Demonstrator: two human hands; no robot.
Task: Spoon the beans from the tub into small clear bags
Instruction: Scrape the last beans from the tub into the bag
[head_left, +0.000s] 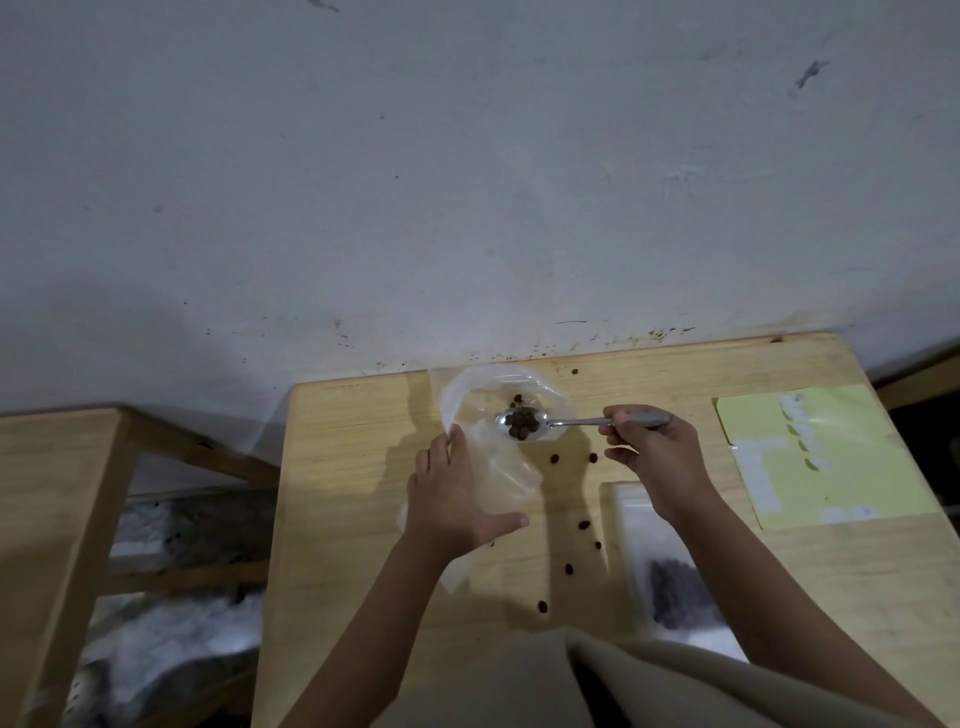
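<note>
- Left hand (453, 499) grips the crinkly clear bag (488, 441), mouth apparently held wide.
- Right hand (652, 457) pinches the shiny metal spoon (550, 423), oval brown beans (522, 425) heaped in its bowl.

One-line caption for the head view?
Right hand holds spoon of beans over bag gripped by left hand.

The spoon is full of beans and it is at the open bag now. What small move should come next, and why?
Probably tip the spoon so its beans slide into the bag. The right hand grips the handle with the bowl at the bag's mouth, the left hand holds the bag, and a few beans already lie inside.
</note>
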